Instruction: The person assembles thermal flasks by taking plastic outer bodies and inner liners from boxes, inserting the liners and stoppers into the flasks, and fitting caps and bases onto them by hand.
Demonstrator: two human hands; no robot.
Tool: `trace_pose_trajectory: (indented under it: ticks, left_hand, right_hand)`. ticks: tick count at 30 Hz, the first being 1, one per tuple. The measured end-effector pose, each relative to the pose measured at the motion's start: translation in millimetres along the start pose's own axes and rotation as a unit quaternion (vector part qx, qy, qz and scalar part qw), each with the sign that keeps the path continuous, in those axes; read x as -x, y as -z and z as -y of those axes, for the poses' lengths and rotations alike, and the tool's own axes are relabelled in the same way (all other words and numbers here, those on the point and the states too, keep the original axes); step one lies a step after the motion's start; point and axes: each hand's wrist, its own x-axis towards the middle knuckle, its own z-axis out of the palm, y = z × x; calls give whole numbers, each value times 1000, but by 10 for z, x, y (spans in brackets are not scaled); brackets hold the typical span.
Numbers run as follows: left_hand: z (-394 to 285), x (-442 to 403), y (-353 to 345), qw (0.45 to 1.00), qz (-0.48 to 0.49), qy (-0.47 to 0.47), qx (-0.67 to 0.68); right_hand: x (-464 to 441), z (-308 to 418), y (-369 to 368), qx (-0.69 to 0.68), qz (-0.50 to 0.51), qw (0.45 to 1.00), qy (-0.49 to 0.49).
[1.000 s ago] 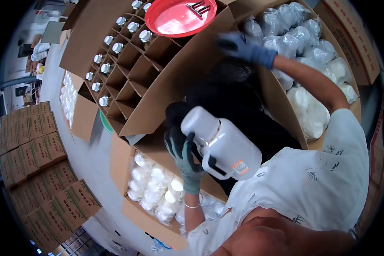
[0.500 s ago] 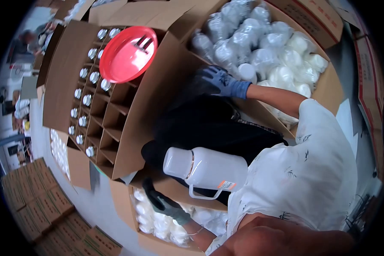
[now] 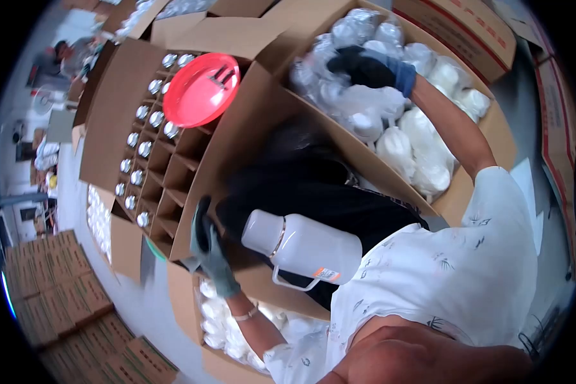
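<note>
A pale flask (image 3: 317, 248) with a handle and an orange label lies across the lap, touched by neither hand. Beside its cap end, near the divided carton (image 3: 227, 153), my left hand (image 3: 212, 253) is raised in a grey-green glove, its fingers apart and nothing in it. My right hand (image 3: 368, 69), in a blue glove with a dark palm, is over the plastic-wrapped white pieces (image 3: 397, 150) in the large open box (image 3: 358, 150). Its fingertips are blurred against the clear plastic, so their grip is unclear.
A red bowl (image 3: 198, 96) with small metal pieces rests on the divided carton, above silver-capped bottles (image 3: 144, 149). Another box of wrapped white pieces (image 3: 227, 326) stands below my left arm. Stacked cartons (image 3: 57, 288) are at left. A person (image 3: 67, 61) is in the far background.
The flask has left my left hand and lies on the lap. My left hand has since risen toward the divided carton. My right hand has moved from the box edge to over the wrapped pieces.
</note>
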Motion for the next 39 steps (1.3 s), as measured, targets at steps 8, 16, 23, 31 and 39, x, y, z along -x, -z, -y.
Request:
trace_pose_trajectory:
  ticks: [8,16,23,31,39]
  left_hand:
    - [44,-165,-192,994,77,-45,62]
    - [694,-568,-122,968,-205,-144,7]
    - [1456,-485,115,910,-233,-30,342]
    - [1237,200,-115,895,-209,46,391]
    - [1056,1174,-322,984,-146,-3,-107]
  right_hand:
    - [-2051,666,-2197,-524,284,801,58]
    - [-1806,753,-3047,-60,201,958,197]
    - [-930,-66,-3002,530,151,766,331]
    - [-1195,-996,-2428,546,8,799,252]
    - [109,-910,-1952,530,10,794,296]
